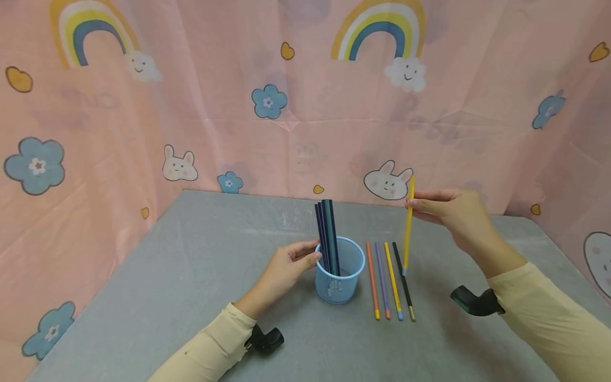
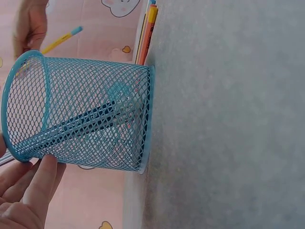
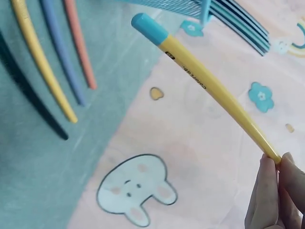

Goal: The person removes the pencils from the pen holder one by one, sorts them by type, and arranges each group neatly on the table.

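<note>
One yellow pencil point(image 1: 408, 233) pinched in my right grip point(image 1: 455, 214), left grip point(image 1: 286, 267) pinching central cup point(image 1: 335, 290): likely filling; next, carry leftward, lower.

Grey table point(image 1: 215, 254); pink backdrop point(image 1: 215, 63) — rainbows point(image 1: 379, 19), flowers point(image 1: 269, 101), rabbits point(image 1: 180, 167)

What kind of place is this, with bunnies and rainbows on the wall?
Probably a little indoor craft or desk corner, though I can't tell which room. A pink backdrop hangs behind a gray table, where a cup stands beside a row of pencils.
</note>
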The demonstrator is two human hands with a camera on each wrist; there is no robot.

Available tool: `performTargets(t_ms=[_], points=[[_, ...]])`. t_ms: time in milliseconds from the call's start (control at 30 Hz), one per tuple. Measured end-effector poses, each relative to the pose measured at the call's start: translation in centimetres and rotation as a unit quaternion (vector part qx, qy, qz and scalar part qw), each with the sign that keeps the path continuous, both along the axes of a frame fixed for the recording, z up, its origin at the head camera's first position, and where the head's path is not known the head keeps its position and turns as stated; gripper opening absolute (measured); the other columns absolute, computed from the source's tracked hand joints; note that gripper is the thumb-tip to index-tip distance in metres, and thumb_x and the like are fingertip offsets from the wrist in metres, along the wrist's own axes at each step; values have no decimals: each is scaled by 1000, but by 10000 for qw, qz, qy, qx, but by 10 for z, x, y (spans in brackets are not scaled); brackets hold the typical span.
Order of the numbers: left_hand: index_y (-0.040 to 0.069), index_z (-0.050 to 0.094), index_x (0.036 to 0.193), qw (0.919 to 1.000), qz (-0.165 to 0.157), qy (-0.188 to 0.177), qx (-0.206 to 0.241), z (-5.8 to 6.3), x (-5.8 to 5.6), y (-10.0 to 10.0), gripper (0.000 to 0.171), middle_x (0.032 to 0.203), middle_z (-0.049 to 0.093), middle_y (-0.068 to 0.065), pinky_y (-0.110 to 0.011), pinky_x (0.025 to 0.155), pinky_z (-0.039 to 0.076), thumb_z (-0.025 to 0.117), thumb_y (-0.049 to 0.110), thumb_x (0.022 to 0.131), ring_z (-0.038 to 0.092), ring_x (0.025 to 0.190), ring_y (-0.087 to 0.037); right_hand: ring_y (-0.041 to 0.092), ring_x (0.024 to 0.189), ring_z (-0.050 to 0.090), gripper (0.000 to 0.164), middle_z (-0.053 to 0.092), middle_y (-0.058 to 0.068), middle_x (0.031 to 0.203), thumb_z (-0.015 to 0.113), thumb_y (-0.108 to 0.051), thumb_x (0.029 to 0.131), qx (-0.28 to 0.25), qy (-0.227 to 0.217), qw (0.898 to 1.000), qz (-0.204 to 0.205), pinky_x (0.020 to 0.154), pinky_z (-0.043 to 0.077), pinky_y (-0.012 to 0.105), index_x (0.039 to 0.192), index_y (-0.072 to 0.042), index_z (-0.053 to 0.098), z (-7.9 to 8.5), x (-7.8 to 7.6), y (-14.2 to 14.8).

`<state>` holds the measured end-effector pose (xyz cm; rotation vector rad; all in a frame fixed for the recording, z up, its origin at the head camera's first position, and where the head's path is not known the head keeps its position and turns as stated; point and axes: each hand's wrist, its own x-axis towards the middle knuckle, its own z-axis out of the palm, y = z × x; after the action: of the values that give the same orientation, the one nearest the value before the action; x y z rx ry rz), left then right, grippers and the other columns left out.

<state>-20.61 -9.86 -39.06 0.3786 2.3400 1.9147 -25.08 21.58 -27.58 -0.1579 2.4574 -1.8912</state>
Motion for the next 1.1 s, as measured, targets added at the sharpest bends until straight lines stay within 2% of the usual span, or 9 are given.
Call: performTargets(t_ms=[133, 233, 267, 333, 433, 500, 733, 1100], points=[[-2, 56, 137, 10000, 8, 13, 17, 0, 0, 0, 44, 137, 61, -20, -33, 97, 58, 62, 19, 99, 63, 123, -31, -3, 81, 72, 14, 74, -21, 82, 77, -25, 87, 251, -359, 9990, -40, 76, 60, 14, 82, -38, 74, -12, -5, 12], [-2, 56, 137, 10000, 14, 13, 31, 0, 0, 0, 44, 137, 61, -20, -33, 98, 58, 62, 19, 99, 63, 124, -31, -3, 81, 72, 6, 73, -20, 82, 77, -28, 87, 423, -601, 9973, -67, 76, 60, 16, 88, -33, 74, -23, -9, 20], [-2, 56, 137, 10000, 16, 11, 31, 0, 0, 0, 44, 137, 61, -20, -33, 98, 58, 62, 20, 99, 63, 124, -31, -3, 81, 72, 7, 73, -20, 82, 77, -28, 88, 489, -637, 9967, -69, 77, 61, 17, 95, -28, 75, -28, -10, 22], [-2, 56, 137, 10000, 23, 3, 25, 0, 0, 0, 44, 137, 61, -20, -33, 98, 58, 62, 20, 99, 63, 123, -31, -2, 81, 72, 20, 73, -19, 82, 76, -25, 89, 511, -729, 9960, -105, 78, 62, 20, 107, -17, 75, -37, -12, 27], [-1, 57, 137, 10000, 28, -40, 13, -1, 0, 0, 44, 137, 61, -19, -33, 98, 57, 63, 21, 99, 63, 124, -30, -2, 80, 72, 42, 73, -18, 82, 73, -20, 91, 574, -839, 9948, -115, 79, 62, 23, 125, 4, 64, -49, -14, 33], [0, 57, 137, 10000, 24, -74, 8, -1, 0, 0, 45, 138, 61, -18, -33, 98, 57, 63, 22, 99, 63, 124, -30, -2, 80, 72, 51, 73, -17, 83, 72, -19, 92, 601, -981, 9933, -127, 81, 62, 24, 130, 10, 58, -57, -15, 36], [0, 56, 138, 9999, 3, -98, 62, 1, 0, 0, 45, 139, 60, -18, -33, 99, 57, 63, 22, 99, 62, 125, -30, 0, 81, 71, 57, 74, -10, 92, 71, -20, 93, 913, -1465, 9849, -97, 89, 60, 34, 136, 13, 51, -74, -21, 38], [-2, 56, 137, 9999, 7, -85, 93, 1, 1, 0, 45, 138, 60, -20, -33, 98, 57, 63, 20, 99, 62, 124, -31, 6, 81, 72, 55, 75, -2, 95, 73, -20, 92, 1147, -1721, 9783, 83, 81, 63, 30, 132, 13, 55, -92, -21, 39]])
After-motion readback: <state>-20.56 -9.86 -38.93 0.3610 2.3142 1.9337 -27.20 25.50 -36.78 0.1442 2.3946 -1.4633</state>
